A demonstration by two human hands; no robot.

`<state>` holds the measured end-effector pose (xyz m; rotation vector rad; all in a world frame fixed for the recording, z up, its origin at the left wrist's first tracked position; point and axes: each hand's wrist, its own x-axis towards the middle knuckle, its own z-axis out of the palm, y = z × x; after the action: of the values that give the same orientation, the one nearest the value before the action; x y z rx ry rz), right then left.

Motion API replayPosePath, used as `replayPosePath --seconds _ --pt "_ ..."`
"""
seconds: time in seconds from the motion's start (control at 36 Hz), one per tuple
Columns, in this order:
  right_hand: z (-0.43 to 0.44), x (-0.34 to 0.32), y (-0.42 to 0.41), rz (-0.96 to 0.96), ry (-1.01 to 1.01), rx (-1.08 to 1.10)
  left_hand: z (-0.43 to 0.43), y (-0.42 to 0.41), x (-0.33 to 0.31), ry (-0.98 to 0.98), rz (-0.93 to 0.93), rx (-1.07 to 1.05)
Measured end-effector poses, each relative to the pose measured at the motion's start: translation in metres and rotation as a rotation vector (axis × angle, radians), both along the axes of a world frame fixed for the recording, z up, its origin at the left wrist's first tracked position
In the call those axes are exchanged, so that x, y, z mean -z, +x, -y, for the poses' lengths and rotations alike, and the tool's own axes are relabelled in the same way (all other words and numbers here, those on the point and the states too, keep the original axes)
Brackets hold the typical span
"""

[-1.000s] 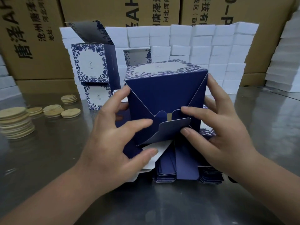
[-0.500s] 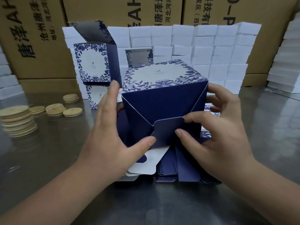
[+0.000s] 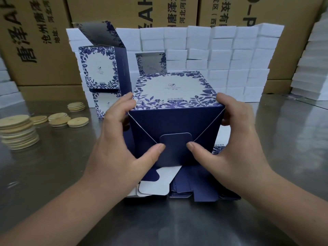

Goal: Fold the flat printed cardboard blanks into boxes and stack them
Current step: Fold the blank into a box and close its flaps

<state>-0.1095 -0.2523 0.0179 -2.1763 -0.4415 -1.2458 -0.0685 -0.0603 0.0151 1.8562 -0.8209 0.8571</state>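
A navy box (image 3: 174, 121) with a white floral panel on top is held above the metal table (image 3: 53, 174), its folded bottom facing me. My left hand (image 3: 120, 144) grips its left side, thumb pressing beside the rounded tab. My right hand (image 3: 229, 146) grips the right side, thumb pressing the tab's other edge. Under the box lies a pile of flat navy blanks (image 3: 188, 189), partly hidden. Two folded boxes (image 3: 101, 71) stand stacked at the back left, the upper one with its lid flap raised. Another box (image 3: 150, 63) shows behind.
Stacks of round wooden discs (image 3: 17, 132) sit at the left, with smaller piles (image 3: 67, 119) further back. A wall of white foam blocks (image 3: 221, 55) runs behind the boxes, more of them at the right edge (image 3: 310, 68). Large brown cartons (image 3: 35, 41) close off the back.
The rounded tab flap, loose and sticking out a second ago, now lies flat against the box bottom. The box has tilted so its floral panel shows more, and both thumbs moved onto the tab.
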Motion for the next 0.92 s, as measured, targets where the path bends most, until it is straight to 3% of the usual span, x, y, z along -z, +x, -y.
replayPosePath --seconds 0.28,0.92 --pt "-0.003 0.001 0.003 -0.035 0.102 -0.135 0.004 -0.007 0.001 0.007 -0.005 -0.108" --pt "-0.008 0.006 0.017 0.116 0.051 0.020 0.014 -0.005 0.005 0.005 0.021 -0.288"
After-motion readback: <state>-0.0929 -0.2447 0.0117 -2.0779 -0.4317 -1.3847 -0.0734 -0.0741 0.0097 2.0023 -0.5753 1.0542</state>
